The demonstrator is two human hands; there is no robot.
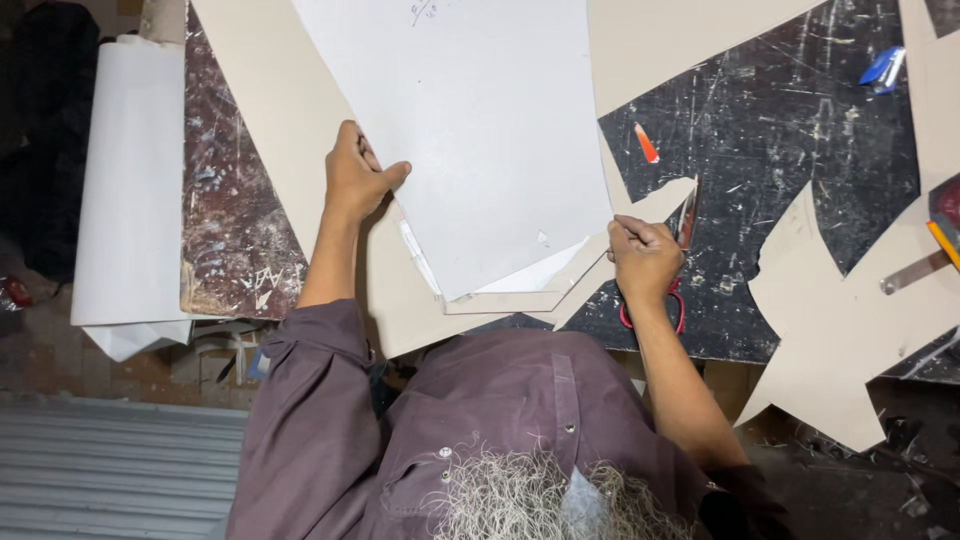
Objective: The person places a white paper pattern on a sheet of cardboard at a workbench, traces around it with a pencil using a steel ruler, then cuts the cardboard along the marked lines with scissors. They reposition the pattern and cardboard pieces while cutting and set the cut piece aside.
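At the far left edge of the scratched dark worktable, a roll of white paper is lying lengthwise, its end hanging over the table's front. Just to its right, a worn, paint-flecked stretch of the table is showing, and a broad beige cardboard sheet is spreading across it. The left hand is resting on this stack — fingers curled over the left edge of a large pale grey sheet, thumb pointing right and pressing down on it, so the hand is closing on that edge. The grey sheet is lying tilted on top of the beige cardboard, with a thinner white sheet peeking out beneath its lower right corner. Further right, the right hand is gripping a pair of red-handled scissors in a closed fist, the blades pointing up and away from the person and sitting at the edge of a narrow beige cardboard strip beside the grey sheet. Beyond it, a small orange-red scrap is lying on the bare black surface. At the right, a large jagged beige cardboard offcut is lying well apart from the hands, and a blue-and-white object — too small to identify — is sitting near the top right corner.
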